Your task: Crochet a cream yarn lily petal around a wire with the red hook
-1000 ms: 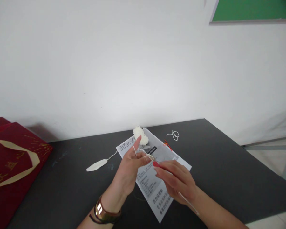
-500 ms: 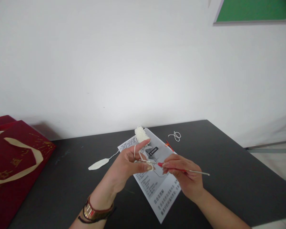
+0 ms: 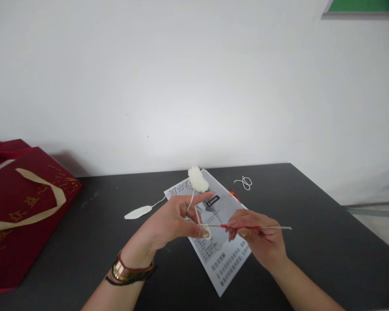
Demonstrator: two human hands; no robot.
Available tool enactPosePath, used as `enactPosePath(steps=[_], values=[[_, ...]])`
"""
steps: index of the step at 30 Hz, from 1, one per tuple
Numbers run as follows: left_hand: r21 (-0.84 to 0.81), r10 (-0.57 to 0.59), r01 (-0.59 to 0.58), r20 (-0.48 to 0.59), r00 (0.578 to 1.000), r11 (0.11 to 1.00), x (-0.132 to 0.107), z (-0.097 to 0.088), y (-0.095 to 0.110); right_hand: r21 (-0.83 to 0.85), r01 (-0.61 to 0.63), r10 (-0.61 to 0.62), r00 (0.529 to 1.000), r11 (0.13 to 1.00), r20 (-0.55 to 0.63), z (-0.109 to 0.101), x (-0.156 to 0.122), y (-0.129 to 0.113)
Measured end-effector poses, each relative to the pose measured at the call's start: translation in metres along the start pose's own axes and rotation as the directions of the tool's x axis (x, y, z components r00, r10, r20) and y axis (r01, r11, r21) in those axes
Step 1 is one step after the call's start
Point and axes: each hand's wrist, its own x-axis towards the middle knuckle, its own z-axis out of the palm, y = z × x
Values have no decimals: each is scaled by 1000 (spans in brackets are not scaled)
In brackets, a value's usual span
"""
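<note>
Between its thumb and fingers, my left hand [image 3: 178, 218] pinches a small piece of white crochet work [image 3: 207, 232], its index finger stretched out with white yarn [image 3: 191, 201] running over the hand. My right hand [image 3: 257, 235] grips a crochet hook [image 3: 240, 226] with a red handle and metal ends. The hook's left tip reaches into the stitches by my left thumb. Behind the hands, a ball of white yarn [image 3: 198, 179] rests on a printed sheet [image 3: 223, 268]. Left of the hands lies a finished-looking white leaf-shaped crochet piece [image 3: 138, 212] with a yarn tail.
A dark red gift bag [image 3: 26, 207] with a cream ribbon stands on the left of the black table [image 3: 311, 242]. At the back right lie a loose loop of white yarn [image 3: 244, 182] and a thin red item [image 3: 236, 195]. A white wall rises behind the table.
The view has shifted slightly, moving the scene in the picture. The hook now lies more level, and yarn between the left index finger and the work is drawn differently.
</note>
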Motion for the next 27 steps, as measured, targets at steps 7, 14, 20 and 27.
enactPosePath(steps=[7, 14, 20, 27], values=[[15, 49, -49, 19, 999, 999, -1, -2, 4, 10, -12, 12, 1000, 1000, -18, 0, -2, -2], [-3, 57, -57, 17, 998, 998, -3, -5, 2, 10, 4, -3, 997, 1000, -76, -3, -4, -3], [-73, 56, -54, 18, 998, 996, -2, -1, 1, -30, 30, -32, 997, 999, -75, -3, -3, -5], [-72, 38, -35, 49, 998, 997, -2, -3, 0, -20, 18, -19, 998, 1000, -58, -7, 0, -6]])
